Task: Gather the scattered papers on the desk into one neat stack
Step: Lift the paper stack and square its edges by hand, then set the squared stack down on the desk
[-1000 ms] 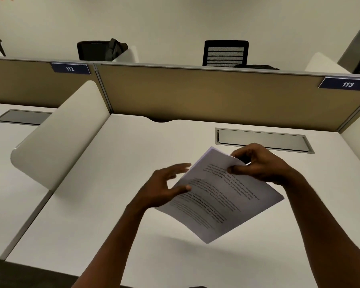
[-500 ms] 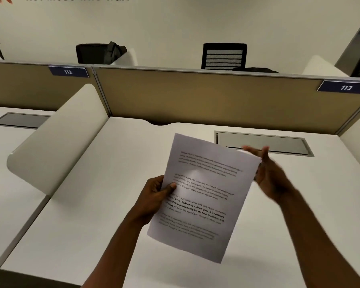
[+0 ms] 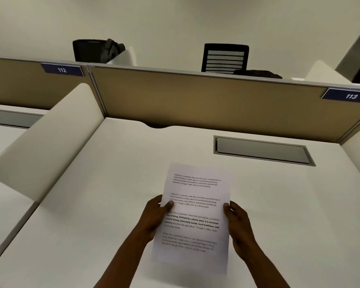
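A stack of white papers (image 3: pixel 193 217) with printed text paragraphs is held upright-facing in front of me, above the white desk (image 3: pixel 112 183). My left hand (image 3: pixel 156 215) grips the stack's left edge, thumb on the front sheet. My right hand (image 3: pixel 237 221) grips the right edge, thumb at the margin. The sheets look aligned, with only the top page visible. No other loose paper shows on the desk.
A grey cable flap (image 3: pixel 262 150) is set into the desk at the back right. A tan partition (image 3: pixel 195 102) with labels 112 and 113 closes the back. A curved white side divider (image 3: pixel 46 146) stands at the left. Black chairs sit beyond the partition.
The papers turned from a tilted, sideways hold to straight and facing me. My right hand, which had let go half a second ago, now grips the right edge.
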`<state>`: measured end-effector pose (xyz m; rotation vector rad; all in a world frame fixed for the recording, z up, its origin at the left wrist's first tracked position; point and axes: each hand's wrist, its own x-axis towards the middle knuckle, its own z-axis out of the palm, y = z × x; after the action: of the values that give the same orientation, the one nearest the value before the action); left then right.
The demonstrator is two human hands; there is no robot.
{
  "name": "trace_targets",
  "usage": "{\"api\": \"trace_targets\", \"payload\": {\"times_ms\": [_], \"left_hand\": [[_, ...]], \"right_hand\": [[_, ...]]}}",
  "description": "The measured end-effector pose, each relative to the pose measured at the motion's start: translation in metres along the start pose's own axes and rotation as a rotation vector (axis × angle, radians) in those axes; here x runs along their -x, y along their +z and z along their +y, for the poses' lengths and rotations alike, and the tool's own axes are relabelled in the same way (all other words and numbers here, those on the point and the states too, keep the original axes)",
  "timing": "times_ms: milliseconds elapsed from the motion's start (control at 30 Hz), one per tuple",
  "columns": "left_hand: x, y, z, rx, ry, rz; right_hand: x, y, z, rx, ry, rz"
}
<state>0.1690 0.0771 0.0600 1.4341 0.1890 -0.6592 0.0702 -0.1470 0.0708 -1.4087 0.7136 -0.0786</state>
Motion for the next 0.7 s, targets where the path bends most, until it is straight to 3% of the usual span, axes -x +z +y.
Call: {"api": "trace_targets", "payload": {"times_ms": [200, 400, 567, 700], "left_hand": [[-0.04, 0.003, 0.0, -0.323, 0.005, 0.243], [-0.091, -0.001, 0.028, -0.408, 0.037, 0.261], [-0.147, 0.0, 0.071, -0.376, 0.122, 0.256], [-0.194, 0.007, 0.085, -0.483, 0.093, 0.277]], "right_hand": [[-0.044, 0.014, 0.004, 0.142, 0.084, 0.027], [-0.107, 0.027, -0.013, 0.175, 0.17, 0.078], [-0.164, 0.028, -0.05, 0.122, 0.071, 0.098], [-0.209, 0.039, -0.047, 0.171, 0.155, 0.108]]}}
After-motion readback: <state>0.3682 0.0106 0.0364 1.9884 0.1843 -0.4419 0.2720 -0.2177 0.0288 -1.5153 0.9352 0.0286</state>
